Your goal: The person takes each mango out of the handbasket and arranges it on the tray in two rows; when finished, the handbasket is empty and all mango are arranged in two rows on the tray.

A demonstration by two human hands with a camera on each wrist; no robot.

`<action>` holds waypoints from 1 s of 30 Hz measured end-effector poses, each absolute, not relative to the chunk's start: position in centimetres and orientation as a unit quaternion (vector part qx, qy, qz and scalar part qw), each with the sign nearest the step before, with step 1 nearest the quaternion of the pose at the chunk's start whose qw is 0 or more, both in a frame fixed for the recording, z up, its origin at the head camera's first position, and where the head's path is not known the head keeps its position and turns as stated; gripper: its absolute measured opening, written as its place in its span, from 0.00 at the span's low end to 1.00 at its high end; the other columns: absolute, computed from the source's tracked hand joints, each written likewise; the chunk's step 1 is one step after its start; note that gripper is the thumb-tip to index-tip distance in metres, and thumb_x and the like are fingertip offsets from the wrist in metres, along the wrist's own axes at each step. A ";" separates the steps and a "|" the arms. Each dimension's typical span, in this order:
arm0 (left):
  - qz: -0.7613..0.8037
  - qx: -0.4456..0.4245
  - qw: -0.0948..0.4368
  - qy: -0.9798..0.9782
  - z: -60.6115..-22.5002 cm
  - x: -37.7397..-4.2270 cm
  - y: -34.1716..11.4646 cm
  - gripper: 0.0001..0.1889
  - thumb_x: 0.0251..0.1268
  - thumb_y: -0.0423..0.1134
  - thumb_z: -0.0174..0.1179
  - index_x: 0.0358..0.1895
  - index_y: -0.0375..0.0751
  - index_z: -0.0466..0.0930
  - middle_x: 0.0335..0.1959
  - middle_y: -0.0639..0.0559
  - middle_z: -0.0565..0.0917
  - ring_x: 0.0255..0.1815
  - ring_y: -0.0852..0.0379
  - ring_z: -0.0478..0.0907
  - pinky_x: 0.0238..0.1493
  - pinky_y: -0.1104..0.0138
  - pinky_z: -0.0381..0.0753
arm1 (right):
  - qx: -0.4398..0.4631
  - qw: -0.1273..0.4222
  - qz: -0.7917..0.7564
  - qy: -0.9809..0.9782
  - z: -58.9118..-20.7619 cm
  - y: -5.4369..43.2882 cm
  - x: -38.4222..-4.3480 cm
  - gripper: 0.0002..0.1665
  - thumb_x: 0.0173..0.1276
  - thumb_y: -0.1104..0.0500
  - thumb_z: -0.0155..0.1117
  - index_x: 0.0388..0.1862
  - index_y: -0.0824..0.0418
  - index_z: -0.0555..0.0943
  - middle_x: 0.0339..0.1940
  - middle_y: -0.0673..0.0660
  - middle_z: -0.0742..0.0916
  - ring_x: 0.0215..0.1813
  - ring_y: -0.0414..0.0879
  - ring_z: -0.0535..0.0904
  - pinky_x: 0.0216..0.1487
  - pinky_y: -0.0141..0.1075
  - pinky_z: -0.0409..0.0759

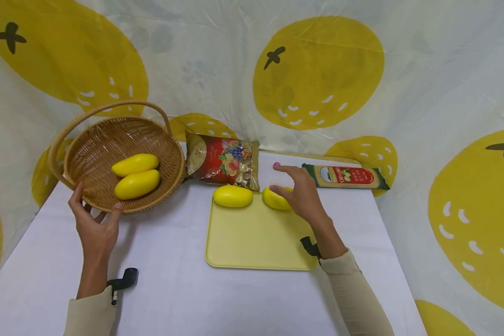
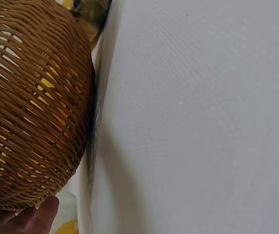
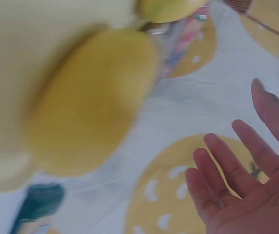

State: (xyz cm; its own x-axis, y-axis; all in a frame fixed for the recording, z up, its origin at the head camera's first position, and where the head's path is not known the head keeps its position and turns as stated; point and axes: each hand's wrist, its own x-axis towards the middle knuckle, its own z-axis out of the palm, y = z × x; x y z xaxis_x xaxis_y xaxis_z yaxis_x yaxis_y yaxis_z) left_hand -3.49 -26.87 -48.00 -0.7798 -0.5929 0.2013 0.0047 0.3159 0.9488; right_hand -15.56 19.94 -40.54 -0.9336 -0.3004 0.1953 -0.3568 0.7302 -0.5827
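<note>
My left hand (image 1: 95, 231) grips the near rim of a brown wicker basket (image 1: 175, 175), thumb in front and fingers behind. Two yellow mangoes, an upper mango (image 1: 135, 164) and a lower mango (image 1: 137, 185), lie inside the tilted basket. Along the far edge of a pale yellow tray (image 1: 256, 238) are a left mango (image 1: 233, 196) and a right mango (image 1: 272, 199). Over the right mango reaches my right hand (image 1: 308, 198), partly covering it. In the right wrist view that hand's fingers are spread and hold nothing, apart from the blurred mango (image 3: 95, 102).
A red and gold bag with fruit pictures (image 1: 222, 158) lies behind the tray, beside the basket. To the right is a green package with a red label (image 1: 346, 177). A patterned curtain (image 1: 218, 60) hangs behind the white-covered table (image 1: 168, 280).
</note>
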 end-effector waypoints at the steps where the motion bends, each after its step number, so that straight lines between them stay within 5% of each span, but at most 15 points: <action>1: -0.553 0.193 0.270 -0.765 -48.0 -3.5 -26.9 0.48 0.67 0.34 0.66 0.85 0.61 0.49 0.86 0.58 0.55 0.84 0.45 0.61 0.78 0.48 0.73 | 0.184 0.054 0.326 -0.926 -40.0 19.4 -15.6 0.35 0.67 0.52 0.79 0.72 0.51 0.81 0.68 0.55 0.86 0.69 0.58 0.77 0.74 0.58 0.72; 8: -0.551 0.192 0.268 -0.766 -48.0 -3.4 -26.8 0.48 0.68 0.34 0.66 0.85 0.60 0.49 0.86 0.57 0.55 0.84 0.44 0.61 0.78 0.48 0.72 | 0.221 0.091 0.349 -0.906 -37.1 15.9 -15.5 0.35 0.66 0.54 0.80 0.72 0.52 0.81 0.68 0.54 0.86 0.58 0.54 0.77 0.61 0.54 0.75; 18: -0.547 0.193 0.269 -0.769 -47.9 -3.4 -26.8 0.48 0.67 0.34 0.66 0.85 0.61 0.49 0.86 0.59 0.55 0.85 0.44 0.60 0.79 0.47 0.72 | 0.297 0.115 0.391 -0.863 -34.9 10.9 -16.0 0.35 0.65 0.55 0.81 0.71 0.53 0.82 0.68 0.54 0.86 0.68 0.52 0.77 0.75 0.51 0.72; 30: -0.544 0.193 0.270 -0.771 -47.9 -3.4 -26.7 0.48 0.67 0.34 0.67 0.85 0.61 0.49 0.86 0.58 0.55 0.84 0.45 0.60 0.79 0.47 0.72 | 0.352 0.114 0.413 -0.832 -34.9 5.3 -16.8 0.35 0.62 0.52 0.82 0.68 0.57 0.83 0.66 0.53 0.88 0.69 0.51 0.78 0.74 0.43 0.73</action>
